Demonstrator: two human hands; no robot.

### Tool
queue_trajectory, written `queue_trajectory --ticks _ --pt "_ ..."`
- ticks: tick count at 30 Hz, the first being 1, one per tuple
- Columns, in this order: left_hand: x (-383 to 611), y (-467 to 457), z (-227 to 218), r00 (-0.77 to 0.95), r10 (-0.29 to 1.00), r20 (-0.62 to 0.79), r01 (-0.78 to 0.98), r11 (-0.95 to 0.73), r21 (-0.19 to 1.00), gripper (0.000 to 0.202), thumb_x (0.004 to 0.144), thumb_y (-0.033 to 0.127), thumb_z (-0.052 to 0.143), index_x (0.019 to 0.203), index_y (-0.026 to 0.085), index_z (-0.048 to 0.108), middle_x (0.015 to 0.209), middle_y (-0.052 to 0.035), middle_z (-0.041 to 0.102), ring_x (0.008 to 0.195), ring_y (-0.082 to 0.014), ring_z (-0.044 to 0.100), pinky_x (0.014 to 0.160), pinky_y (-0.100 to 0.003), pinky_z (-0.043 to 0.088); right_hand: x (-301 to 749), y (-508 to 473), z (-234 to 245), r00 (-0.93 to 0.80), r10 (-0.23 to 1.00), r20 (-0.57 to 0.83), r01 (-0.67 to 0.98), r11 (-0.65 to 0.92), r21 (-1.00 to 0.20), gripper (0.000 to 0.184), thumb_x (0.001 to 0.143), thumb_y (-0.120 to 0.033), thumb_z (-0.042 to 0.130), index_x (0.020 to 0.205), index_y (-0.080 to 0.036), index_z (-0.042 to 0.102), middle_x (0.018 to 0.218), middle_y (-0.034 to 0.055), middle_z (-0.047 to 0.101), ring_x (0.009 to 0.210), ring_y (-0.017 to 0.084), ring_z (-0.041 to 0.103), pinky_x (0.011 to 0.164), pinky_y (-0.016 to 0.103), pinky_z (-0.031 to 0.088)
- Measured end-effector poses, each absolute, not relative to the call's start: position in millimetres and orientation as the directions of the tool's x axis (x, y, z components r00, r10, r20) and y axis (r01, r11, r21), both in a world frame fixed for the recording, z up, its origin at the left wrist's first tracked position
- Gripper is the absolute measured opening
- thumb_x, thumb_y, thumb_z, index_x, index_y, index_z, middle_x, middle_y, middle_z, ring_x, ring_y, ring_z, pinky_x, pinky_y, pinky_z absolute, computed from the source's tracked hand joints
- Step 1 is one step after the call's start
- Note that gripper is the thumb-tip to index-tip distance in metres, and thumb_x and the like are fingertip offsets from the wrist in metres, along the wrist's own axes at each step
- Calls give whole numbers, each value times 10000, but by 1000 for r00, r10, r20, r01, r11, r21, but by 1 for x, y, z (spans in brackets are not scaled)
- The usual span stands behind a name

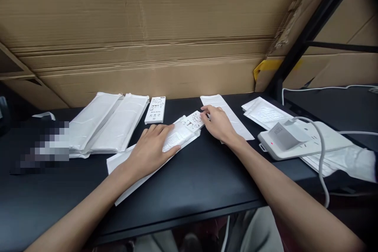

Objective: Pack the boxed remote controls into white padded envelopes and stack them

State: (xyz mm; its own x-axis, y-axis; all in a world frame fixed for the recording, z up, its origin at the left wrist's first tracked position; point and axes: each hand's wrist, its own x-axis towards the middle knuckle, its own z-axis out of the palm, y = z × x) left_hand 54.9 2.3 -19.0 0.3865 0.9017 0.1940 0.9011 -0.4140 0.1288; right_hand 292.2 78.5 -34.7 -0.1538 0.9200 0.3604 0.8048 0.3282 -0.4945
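Observation:
A white bubble mailer point(130, 186) lies slantwise in front of me. My left hand point(152, 147) grips it across its width, fingers at the far edge and thumb at the near edge. A small white box with a printed cartoon figure point(195, 119) sticks partly out of the mailer's right end; the rest is inside. My right hand point(217, 123) holds that box's outer end between thumb and fingers, the fingertips partly hidden. Behind my left hand another white printed box point(155, 110) lies flat. Beyond my right hand rests a flat white mailer point(232, 116).
Padded white mailers point(113, 126) lie at the left on the black table point(189, 189). On the right, a power strip point(307, 141) with a plugged-in adapter and looping cable rests over more mailers point(265, 112). A cardboard wall point(147, 27) closes off the back.

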Motion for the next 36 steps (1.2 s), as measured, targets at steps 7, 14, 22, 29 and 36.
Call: queue_trajectory --ticks 7,14,22,29,36 --pt "54 4 -20 383 904 190 901 -411 140 566 906 521 489 1379 212 465 1297 -99 581 1154 -304 518 956 -455 417 290 77 -33 -215 903 372 763 393 -513 283 934 -257 440 1152 -177 602 979 62 710 1033 252 569 928 391 430" --pt "54 4 -20 371 909 187 908 -398 132 572 901 520 495 1380 207 467 1293 -97 585 1151 -302 523 957 -452 416 287 76 -33 -232 898 373 737 413 -535 283 934 -256 444 1153 -183 607 993 62 714 1043 240 574 912 374 446" --pt "54 4 -20 375 909 184 909 -400 120 566 908 522 480 1373 200 473 1297 -96 580 1165 -298 512 967 -445 409 281 68 -33 -306 874 377 674 478 -563 262 942 -257 452 1145 -201 607 976 28 718 1036 212 571 906 338 443" --pt "55 4 -17 378 910 169 906 -401 133 560 907 514 481 1369 199 477 1306 -104 577 1178 -305 510 984 -456 402 275 66 -33 -314 874 371 671 481 -564 271 953 -262 438 1166 -201 593 1004 41 715 1047 213 572 902 344 443" --pt "53 4 -18 378 908 181 902 -405 148 566 906 525 479 1373 205 473 1278 -103 588 1163 -303 518 970 -454 414 269 62 -32 -411 836 363 621 548 -560 267 959 -269 443 1176 -210 589 1023 44 704 1021 192 589 893 331 451"
